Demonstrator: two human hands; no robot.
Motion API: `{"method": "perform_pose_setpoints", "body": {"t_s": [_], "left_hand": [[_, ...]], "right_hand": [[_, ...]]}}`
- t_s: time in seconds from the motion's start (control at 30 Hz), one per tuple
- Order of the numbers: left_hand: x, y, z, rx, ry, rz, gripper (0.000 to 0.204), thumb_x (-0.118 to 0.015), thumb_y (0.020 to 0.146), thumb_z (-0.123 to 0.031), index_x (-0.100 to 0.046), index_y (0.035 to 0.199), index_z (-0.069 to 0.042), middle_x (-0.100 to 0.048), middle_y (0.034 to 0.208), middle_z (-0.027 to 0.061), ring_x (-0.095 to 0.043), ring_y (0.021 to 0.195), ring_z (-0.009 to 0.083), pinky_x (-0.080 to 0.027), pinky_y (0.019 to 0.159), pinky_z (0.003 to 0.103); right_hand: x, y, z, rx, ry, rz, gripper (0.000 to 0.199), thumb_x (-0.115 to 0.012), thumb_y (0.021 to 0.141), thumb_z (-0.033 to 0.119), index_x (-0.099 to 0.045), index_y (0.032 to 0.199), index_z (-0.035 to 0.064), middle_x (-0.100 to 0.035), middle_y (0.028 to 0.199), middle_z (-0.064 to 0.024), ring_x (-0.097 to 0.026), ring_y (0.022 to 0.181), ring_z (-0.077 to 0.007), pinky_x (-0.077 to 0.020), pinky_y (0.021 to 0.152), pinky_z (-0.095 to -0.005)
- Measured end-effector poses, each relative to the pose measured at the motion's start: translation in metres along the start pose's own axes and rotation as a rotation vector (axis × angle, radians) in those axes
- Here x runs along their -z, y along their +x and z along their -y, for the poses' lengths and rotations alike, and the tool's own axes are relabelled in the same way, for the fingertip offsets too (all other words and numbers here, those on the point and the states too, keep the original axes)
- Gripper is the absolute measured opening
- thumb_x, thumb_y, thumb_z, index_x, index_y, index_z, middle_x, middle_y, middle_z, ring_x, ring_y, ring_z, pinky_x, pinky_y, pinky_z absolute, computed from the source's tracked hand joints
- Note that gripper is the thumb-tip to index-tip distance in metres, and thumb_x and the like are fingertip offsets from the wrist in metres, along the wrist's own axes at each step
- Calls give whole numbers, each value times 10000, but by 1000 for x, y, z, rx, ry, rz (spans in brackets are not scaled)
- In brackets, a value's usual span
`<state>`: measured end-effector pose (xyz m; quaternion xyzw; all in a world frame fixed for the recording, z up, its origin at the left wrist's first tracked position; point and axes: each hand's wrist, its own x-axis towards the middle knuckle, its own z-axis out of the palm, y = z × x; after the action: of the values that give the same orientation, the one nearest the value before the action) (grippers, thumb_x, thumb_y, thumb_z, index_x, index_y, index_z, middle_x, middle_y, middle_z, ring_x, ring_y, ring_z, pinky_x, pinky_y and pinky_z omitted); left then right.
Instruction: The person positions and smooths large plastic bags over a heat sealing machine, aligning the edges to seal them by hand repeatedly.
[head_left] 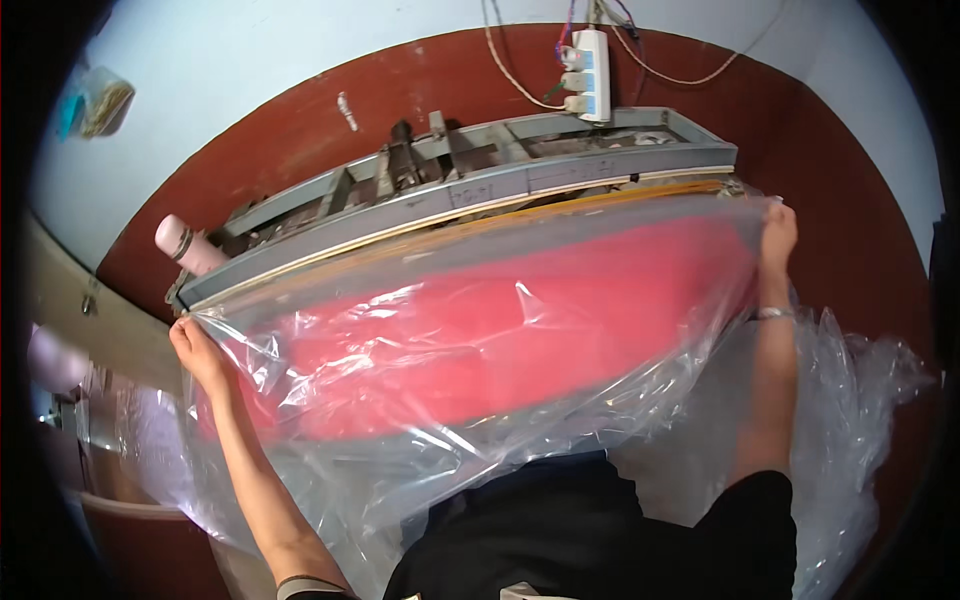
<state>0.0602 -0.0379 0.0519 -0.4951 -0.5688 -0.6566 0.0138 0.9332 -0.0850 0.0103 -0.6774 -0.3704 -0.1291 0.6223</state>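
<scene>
A wide sheet of clear plastic film (480, 350) is stretched between my two hands, with glossy wrinkles across it. My left hand (197, 352) pinches its far left corner, beside the left end of a long grey metal frame. At the far right, my right hand (778, 235) grips the other corner near the frame's right end. Beneath the film, a broad red-pink panel (520, 310) shows through; its exact material is blurred by the plastic. The near part of the film sags toward my body.
The long grey metal frame (470, 190) stands against the red and white wall, with a pink bottle (190, 245) at its left end. A white power strip (592, 75) with plugs and cords hangs above. More crumpled film (850, 430) trails down at the right.
</scene>
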Motion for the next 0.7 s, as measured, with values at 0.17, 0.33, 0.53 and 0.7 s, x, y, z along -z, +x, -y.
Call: {"method": "perform_pose_setpoints", "body": {"t_s": [0.17,0.33,0.53,0.7], "left_hand": [[-32,-21,98,308,212,122,180,-451,869,-189,-425,724,-85,-402,637,-26,-359,591,54,-328,527,209],[-51,-4,144,284,-52,63,160,-466,868,-161,-413,724,-114,-348,569,-70,-291,467,29,-246,405,193],[-58,6,150,379,-140,39,154,-510,861,-148,-426,738,-107,-373,602,-75,-298,487,21,-229,419,179],[-56,6,152,196,-138,63,132,-516,857,-144,-427,772,-94,-405,626,-56,-338,516,37,-274,444,189]], "right_hand": [[-71,-47,-13,236,-231,81,157,-502,849,162,-503,777,23,-486,614,-40,-479,561,-160,-413,555,-314],[-116,-38,-11,143,34,159,160,-512,846,172,-505,769,32,-482,592,-30,-474,553,-117,-390,518,-271],[-125,-35,-10,75,83,181,180,-544,839,201,-504,782,36,-502,623,-12,-476,547,-92,-390,506,-237],[-122,-32,-11,-197,139,162,190,-568,817,198,-512,812,17,-541,706,-50,-518,623,-127,-421,577,-251]]}}
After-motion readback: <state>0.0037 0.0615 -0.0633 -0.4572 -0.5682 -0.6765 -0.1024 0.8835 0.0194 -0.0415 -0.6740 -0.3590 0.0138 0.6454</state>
